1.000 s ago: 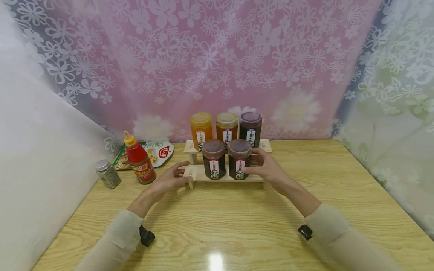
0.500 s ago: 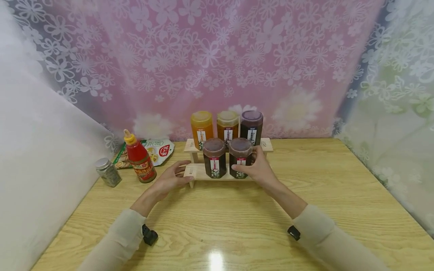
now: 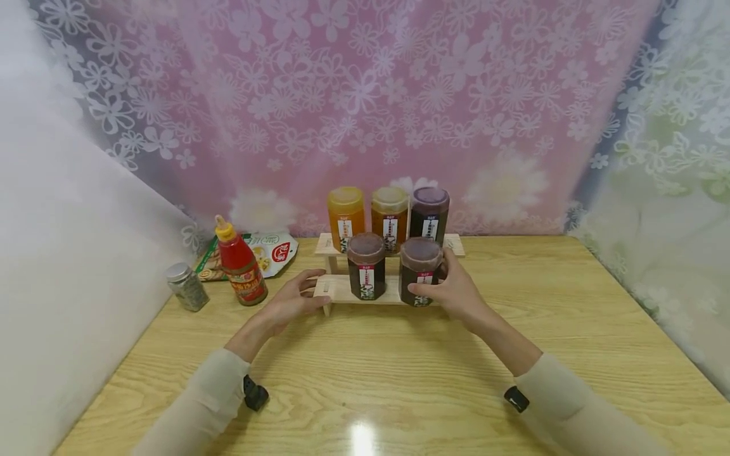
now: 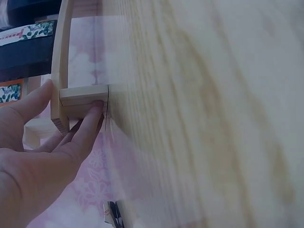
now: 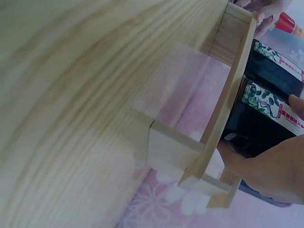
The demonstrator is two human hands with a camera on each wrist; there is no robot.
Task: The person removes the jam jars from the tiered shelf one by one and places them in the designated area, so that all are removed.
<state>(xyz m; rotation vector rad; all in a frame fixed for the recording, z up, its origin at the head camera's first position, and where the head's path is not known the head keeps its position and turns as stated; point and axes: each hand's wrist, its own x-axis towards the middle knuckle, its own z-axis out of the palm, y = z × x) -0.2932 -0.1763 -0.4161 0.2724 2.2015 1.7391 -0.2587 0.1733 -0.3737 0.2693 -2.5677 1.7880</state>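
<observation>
Right hand (image 3: 459,291): squeezes a dark six-sided jar (image 3: 415,269), thumb in front.
Left hand (image 3: 291,303): holds the wooden rack (image 3: 341,288) by its end.
Second dark jar (image 3: 367,269): I see it between both grips.

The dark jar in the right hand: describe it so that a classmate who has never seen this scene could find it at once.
On the table stands a two-step wooden rack. At its lower step, find the right dark jar. Unlike the left dark jar, it is gripped by the right hand.
</observation>
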